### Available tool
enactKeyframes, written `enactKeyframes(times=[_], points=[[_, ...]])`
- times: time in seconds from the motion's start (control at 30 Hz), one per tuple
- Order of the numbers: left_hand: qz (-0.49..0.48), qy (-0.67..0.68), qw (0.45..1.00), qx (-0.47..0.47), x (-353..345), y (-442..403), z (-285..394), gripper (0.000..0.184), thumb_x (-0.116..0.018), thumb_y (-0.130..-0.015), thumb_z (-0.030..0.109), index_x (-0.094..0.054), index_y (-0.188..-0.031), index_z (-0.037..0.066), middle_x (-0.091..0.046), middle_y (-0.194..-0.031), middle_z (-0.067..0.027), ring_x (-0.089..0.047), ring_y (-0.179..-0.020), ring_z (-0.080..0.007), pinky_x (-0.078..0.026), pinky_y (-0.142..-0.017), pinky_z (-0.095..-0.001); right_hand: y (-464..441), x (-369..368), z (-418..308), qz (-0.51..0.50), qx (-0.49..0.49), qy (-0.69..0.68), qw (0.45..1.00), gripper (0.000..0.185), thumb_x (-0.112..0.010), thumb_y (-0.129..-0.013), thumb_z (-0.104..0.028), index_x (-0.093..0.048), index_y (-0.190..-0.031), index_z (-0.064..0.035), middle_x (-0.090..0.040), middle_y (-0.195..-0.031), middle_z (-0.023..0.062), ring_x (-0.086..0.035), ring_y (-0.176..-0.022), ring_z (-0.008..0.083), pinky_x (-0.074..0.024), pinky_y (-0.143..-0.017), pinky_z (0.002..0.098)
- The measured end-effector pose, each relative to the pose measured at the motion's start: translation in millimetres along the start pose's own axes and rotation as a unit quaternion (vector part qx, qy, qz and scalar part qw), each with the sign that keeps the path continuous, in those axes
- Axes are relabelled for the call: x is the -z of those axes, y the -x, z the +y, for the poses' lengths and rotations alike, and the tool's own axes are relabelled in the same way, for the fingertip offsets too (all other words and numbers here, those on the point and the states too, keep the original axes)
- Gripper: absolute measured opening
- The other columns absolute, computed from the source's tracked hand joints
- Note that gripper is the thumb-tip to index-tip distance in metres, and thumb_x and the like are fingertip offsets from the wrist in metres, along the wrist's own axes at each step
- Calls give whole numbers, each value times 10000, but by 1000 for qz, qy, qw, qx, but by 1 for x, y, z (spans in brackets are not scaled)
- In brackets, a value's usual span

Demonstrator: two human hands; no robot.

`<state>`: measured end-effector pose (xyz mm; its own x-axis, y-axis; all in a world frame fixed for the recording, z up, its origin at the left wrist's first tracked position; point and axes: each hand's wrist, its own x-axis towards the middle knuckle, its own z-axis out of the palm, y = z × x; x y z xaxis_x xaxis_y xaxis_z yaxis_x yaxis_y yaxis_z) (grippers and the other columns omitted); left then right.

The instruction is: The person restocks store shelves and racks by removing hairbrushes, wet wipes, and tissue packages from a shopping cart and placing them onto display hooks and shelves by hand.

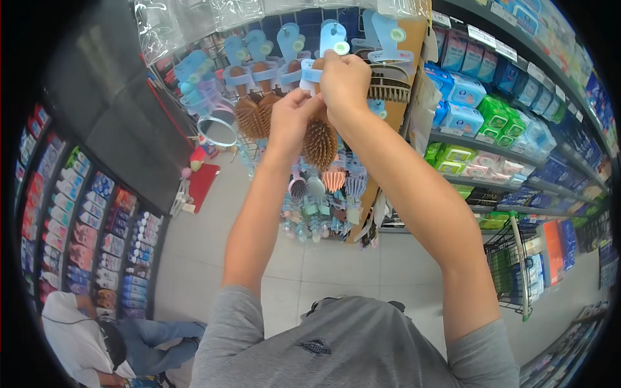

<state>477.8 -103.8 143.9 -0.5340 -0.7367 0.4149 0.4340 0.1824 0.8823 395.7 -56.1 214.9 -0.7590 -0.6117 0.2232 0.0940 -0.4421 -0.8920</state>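
Two bare hands meet at one bristled hairbrush [320, 145], the landmark here, which hangs bristle end down in front of a display rack [369, 204]. In the head view, the left hand [294, 119] is just above and to the left of its bristles, thumb and fingertips pinched together at the handle; the right hand [347, 81] is higher, fingers curled closed around the handle top beside a pale blue card [311, 75]. The exact contact under the fingers is hidden, and whether the card sits on a hook cannot be told. Left of the hairbrush hang two more wooden brushes [248, 116] [267, 107], and farther left a round mirror [218, 131]; to its right is a wide-toothed comb [390, 92], and below it a striped comb [333, 180]. Well apart on the far right stands a shopping cart [509, 252]; at the lower left is another person [74, 339], away from the hands. The crowding looks like the main risk: pulling sideways could snag the bristles on the neighbouring brushes and knock one off. A hard tug on the card could bend or tear it, and if both pinches loosened at once, the hairbrush could drop onto the items below or the tiled floor [281, 266].
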Motion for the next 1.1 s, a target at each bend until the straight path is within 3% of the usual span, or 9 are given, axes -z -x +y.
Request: enactKeyframes(times=[0.33, 0.47, 0.53, 0.63, 0.7, 0.73, 0.83, 0.97, 1.1], points=[[78, -39, 995, -38, -25, -23, -40, 173, -680, -904, 151, -642, -879, -16, -695, -777, -69, -606, -664, -77, -454, -604, -216, 44, 64, 76, -59, 247, 280, 926, 733, -574, -913, -387, -337, -1360, 143, -514, -1232, 353, -530, -1151, 438, -433, -957, 474], [154, -285, 931, -167, -29, -41, -63, 275, -673, -897, 242, -645, -822, -21, -653, -720, -134, -607, -648, -197, -461, -632, -352, 94, 117, 103, -65, 340, 385, 856, 687, -589, -927, -333, -341, -1364, 135, -506, -1262, 327, -521, -1166, 423, -439, -954, 468], [117, -530, 724, -426, -10, -62, -77, 262, -535, -936, 200, -641, -767, 30, -617, -751, -162, -579, -726, -350, -434, -672, -455, 114, 155, 115, -145, 259, 294, 909, 537, -603, -932, -281, -438, -1290, 83, -551, -1212, 268, -559, -1082, 386, -464, -899, 426], [137, -658, 649, -358, -1, -69, -90, 223, -527, -911, 163, -658, -795, 26, -643, -777, -160, -598, -746, -341, -452, -677, -456, 145, 229, 130, -115, 125, 338, 926, 269, -628, -923, -223, -611, -1075, -2, -658, -1007, 176, -644, -845, 296, -506, -739, 379], [143, -318, 899, -266, 22, -96, -124, 249, -580, -908, 211, -675, -893, -19, -696, -933, -198, -655, -822, -333, -494, -737, -423, 167, 303, 143, -77, 0, 395, 916, 238, -617, -923, -236, -641, -1014, -18, -671, -926, 176, -647, -815, 309, -505, -705, 391], [259, -490, 782, -285, 12, -89, -126, 296, -643, -891, 255, -671, -962, -32, -698, -947, -199, -664, -833, -317, -504, -778, -400, 181, 339, 158, -49, -66, 426, 901, 255, -602, -928, -257, -647, -1005, -18, -674, -895, 174, -645, -823, 317, -502, -714, 399], [241, -352, 839, -337, -24, -49, -129, 450, -742, -842, 216, -569, -1149, -64, -665, -1079, -189, -637, -1011, -271, -483, -904, -354, 264, 505, 225, 39, -294, 509, 808, 368, -544, -935, -343, -654, -1050, -11, -671, -1001, 223, -639, -940, 377, -490, -829, 456], [247, -423, 774, -402, -77, 29, -127, 608, -761, -830, 153, -460, -1304, -81, -516, -1317, -219, -523, -1206, -299, -400, -1060, -383, 471, 684, 222, 193, -592, 563, 543, 386, -602, -821, -251, -639, -1106, 8, -614, -1189, 270, -603, -1106, 390, -489, -918, 460], [182, -348, 819, -419, -134, 79, -136, 502, -673, -864, 27, -467, -1313, -60, -497, -1341, -208, -511, -1218, -299, -417, -1040, -415, 580, 726, 178, 244, -645, 450, 567, 305, -596, -829, -255, -672, -669, -6, -680, -647, 149, -660, -555, 247, -546, -544, 384]])
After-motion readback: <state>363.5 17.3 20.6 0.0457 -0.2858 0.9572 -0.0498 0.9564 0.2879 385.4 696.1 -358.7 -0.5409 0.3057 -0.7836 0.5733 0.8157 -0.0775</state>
